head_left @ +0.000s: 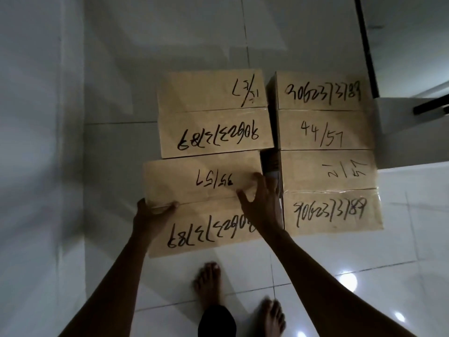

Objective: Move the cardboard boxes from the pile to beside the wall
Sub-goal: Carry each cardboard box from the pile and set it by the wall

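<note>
**Near-left box in hand, three neighbours packed close**

Four cardboard boxes seen from above on a pale tiled floor [315,276], in a two-by-two block. Each has a taped centre seam and marker writing on the flaps.

- Near-left box [201,205]: the one being handled. It sits slightly askew and shifted left of the far-left box [213,113], so it looks either mid-lift or just being set down; cannot tell which.
- Left hand [151,215]: wrapped over the box's left edge, thumb on top near the seam, fingers out of sight down the side. Gripping the edge.
- Right hand [260,203]: at the box's right edge, fingers [254,181] spread and curled over the top corner, reaching into the gap. Loosely open, not fully clamped as far as I can judge.
- Opposed hands on the two short ends suit a wide box, likely a balanced carry.

Surroundings:
- Near-right box [331,190] and far-right box [320,110] stand just beside; the narrow gap leaves little room for the right hand.
- Wall [36,117] runs along the left, near the block.
- Bare feet [209,285] just behind the box: a drop risk.
- Dark-edged door or panel [369,57] at upper right, apart from the work.
</note>
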Demonstrator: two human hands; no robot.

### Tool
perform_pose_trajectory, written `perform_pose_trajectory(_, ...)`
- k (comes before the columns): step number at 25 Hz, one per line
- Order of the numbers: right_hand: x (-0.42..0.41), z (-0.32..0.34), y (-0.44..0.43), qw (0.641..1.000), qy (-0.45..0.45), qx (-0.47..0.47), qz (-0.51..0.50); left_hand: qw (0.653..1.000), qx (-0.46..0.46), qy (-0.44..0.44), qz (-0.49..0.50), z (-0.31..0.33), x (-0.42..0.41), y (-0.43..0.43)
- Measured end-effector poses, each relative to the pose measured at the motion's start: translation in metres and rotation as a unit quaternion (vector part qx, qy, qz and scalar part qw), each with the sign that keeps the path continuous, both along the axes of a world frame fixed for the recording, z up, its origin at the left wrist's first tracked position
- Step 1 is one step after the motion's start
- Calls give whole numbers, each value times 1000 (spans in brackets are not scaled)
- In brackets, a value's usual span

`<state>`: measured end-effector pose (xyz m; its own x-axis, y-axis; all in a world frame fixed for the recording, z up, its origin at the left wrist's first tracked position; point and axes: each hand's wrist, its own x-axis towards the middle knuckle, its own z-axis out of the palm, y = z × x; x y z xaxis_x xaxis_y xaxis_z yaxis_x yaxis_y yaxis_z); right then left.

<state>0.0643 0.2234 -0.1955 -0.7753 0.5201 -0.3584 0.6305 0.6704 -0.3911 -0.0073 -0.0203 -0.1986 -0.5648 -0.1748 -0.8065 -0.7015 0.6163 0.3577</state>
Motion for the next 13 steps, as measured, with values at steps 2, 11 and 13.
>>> perform_pose_trajectory(2,-11,-5,2,997,5,-37,-74,1000,16,4,6,-11,-1,-11)
perform_pose_trajectory(11,-19,88,-21,982,-35,-160,-89,991,62,50,110,97,32,-46)
perform_pose_trajectory(13,-21,178,-36,988,-22,-142,-50,986,53,61,144,184,46,-65)
